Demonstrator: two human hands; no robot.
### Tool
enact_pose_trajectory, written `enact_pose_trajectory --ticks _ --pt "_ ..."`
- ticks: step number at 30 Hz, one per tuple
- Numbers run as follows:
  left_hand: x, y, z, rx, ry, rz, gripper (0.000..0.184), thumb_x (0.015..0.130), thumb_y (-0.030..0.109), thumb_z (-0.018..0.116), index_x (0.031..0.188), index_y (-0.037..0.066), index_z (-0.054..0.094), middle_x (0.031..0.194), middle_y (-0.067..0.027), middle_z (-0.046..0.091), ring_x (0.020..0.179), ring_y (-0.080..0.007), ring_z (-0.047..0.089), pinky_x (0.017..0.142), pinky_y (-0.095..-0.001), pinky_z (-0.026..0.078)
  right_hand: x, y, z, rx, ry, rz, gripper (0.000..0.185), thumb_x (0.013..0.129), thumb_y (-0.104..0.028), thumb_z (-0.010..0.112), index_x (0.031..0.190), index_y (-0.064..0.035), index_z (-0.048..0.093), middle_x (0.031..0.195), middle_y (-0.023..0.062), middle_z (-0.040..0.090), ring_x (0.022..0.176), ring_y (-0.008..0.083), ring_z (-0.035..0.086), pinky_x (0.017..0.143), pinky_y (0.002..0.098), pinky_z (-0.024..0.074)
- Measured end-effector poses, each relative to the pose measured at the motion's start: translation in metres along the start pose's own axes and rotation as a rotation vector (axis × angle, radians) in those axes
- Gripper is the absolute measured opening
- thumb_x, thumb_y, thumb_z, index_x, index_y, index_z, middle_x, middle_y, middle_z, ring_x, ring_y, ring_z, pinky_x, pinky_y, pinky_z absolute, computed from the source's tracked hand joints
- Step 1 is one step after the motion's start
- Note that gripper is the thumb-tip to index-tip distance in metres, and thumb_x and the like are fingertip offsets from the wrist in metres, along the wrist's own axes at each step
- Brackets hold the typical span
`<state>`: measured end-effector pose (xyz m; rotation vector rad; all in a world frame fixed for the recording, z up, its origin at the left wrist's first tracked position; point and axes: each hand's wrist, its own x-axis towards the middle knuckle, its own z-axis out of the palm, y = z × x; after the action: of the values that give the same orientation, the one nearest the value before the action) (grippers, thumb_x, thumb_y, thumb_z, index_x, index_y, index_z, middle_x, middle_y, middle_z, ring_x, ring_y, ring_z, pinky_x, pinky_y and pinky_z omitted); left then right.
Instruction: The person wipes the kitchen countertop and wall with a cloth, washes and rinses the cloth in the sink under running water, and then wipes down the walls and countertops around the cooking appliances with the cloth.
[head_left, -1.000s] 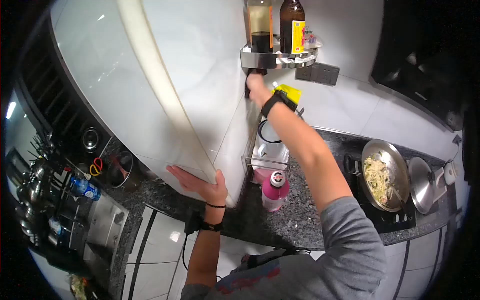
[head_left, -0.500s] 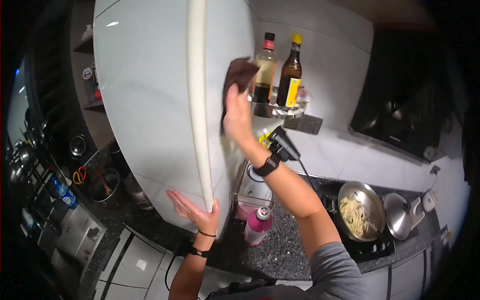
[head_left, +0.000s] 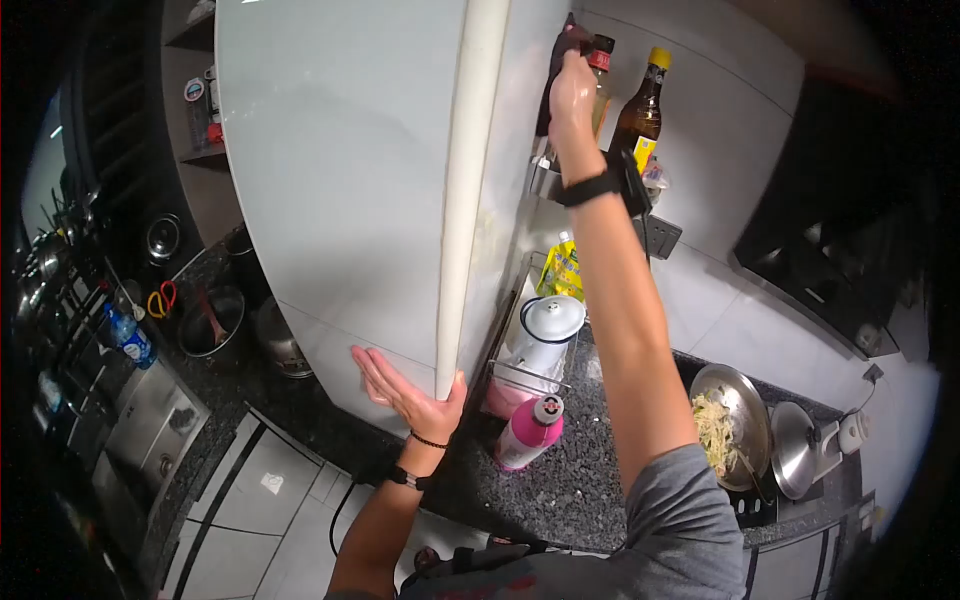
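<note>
My left hand [head_left: 412,398] lies open with fingers spread against the pale tiled wall [head_left: 340,200], its thumb side by the lower end of the white corner trim [head_left: 462,190]. Up high, my right hand [head_left: 573,95] grips a dark brown cloth [head_left: 570,42] and presses it to the side face of that wall. Close beside the cloth stands a sauce bottle with a red neck label [head_left: 600,58], partly hidden by the hand. A brown bottle with a yellow cap [head_left: 640,110] is just right of it, on a small wall shelf [head_left: 545,180].
Below the shelf are a yellow pouch [head_left: 562,270], a white lidded enamel pot [head_left: 550,325] and a pink bottle [head_left: 530,435] on the speckled counter [head_left: 590,490]. A pan of food [head_left: 745,410] and a steel lid [head_left: 792,450] are at right. Pots [head_left: 212,320] stand left.
My right hand has moved the cloth upward along the side wall, beside the bottles. My left hand stays braced on the wall. The view has shifted, showing more of the enamel pot.
</note>
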<state>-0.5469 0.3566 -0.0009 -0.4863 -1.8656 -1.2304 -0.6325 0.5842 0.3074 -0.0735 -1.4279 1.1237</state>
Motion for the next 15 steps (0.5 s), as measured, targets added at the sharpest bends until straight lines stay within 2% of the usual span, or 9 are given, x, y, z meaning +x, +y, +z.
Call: enact_pose_trajectory --ticks 1,2,5,9,11,14,15 --pt "0.0 0.001 0.0 -0.001 0.007 0.003 0.103 0.07 0.057 0.057 0.137 -0.006 0.011 0.141 -0.0308 0.011 0.13 -0.0432 0.015 0.1 -0.0529 0.015 -0.013 0.005 -0.003 -0.003 -0.04 -0.207 0.032 0.088 -0.019 0.038 0.097 0.0067 0.055 0.085 0.0106 0.062 0.08 0.0168 0.051 0.074 0.0319 0.0405" --pt "0.002 0.001 0.001 0.001 0.013 0.01 0.103 0.07 0.057 0.057 0.137 -0.006 0.011 0.141 -0.0308 0.011 0.13 -0.0432 0.015 0.1 -0.053 0.015 -0.049 -0.019 0.0 0.141 -0.054 -0.25 0.029 0.087 -0.012 0.038 0.104 0.0056 0.055 0.091 0.0112 0.062 0.083 0.0153 0.052 0.077 0.0298 0.0406" --pt "0.001 0.001 0.0 0.002 -0.006 0.015 0.103 0.07 0.057 0.057 0.137 -0.006 0.011 0.141 -0.0307 0.011 0.13 -0.0433 0.014 0.1 -0.0532 0.015 -0.13 -0.06 -0.013 0.119 -0.192 -0.406 0.038 0.09 -0.01 0.036 0.126 -0.0021 0.045 0.121 0.0149 0.052 0.105 0.0173 0.049 0.09 0.0273 0.0357" --pt "0.002 0.003 -0.003 -0.016 -0.014 -0.011 0.103 0.071 0.058 0.057 0.137 -0.006 0.01 0.141 -0.0308 0.01 0.13 -0.0437 0.013 0.1 -0.0539 0.015 -0.207 -0.04 -0.032 0.029 -0.273 -0.556 0.046 0.073 0.0 0.045 0.118 -0.0011 0.053 0.125 0.0218 0.047 0.112 0.0325 0.046 0.097 0.0384 0.0325" --pt "0.002 0.002 -0.004 -0.024 -0.005 0.004 0.104 0.071 0.058 0.057 0.137 -0.006 0.01 0.141 -0.0308 0.01 0.13 -0.0438 0.013 0.1 -0.054 0.015 -0.23 -0.029 -0.041 -0.16 -0.246 -0.746 0.05 0.065 0.005 0.048 0.114 -0.0014 0.058 0.125 0.0234 0.046 0.114 0.0385 0.045 0.099 0.0427 0.0312" --pt "0.003 0.002 -0.005 -0.017 -0.024 0.013 0.104 0.07 0.057 0.059 0.137 -0.005 0.009 0.141 -0.0308 0.009 0.13 -0.0439 0.013 0.1 -0.0543 0.015 -0.211 -0.049 -0.042 -0.209 -0.248 -0.819 0.05 0.065 0.007 0.045 0.112 -0.003 0.059 0.122 0.0214 0.048 0.115 0.0354 0.044 0.098 0.0397 0.0303" --pt "0.002 0.002 -0.007 -0.005 -0.049 0.005 0.104 0.07 0.056 0.059 0.137 -0.005 0.008 0.141 -0.0309 0.009 0.13 -0.044 0.013 0.1 -0.0544 0.015 -0.192 -0.068 -0.038 -0.187 -0.233 -0.845 0.05 0.067 0.006 0.048 0.116 -0.0017 0.055 0.125 0.0217 0.044 0.118 0.0346 0.039 0.101 0.04 0.0266"
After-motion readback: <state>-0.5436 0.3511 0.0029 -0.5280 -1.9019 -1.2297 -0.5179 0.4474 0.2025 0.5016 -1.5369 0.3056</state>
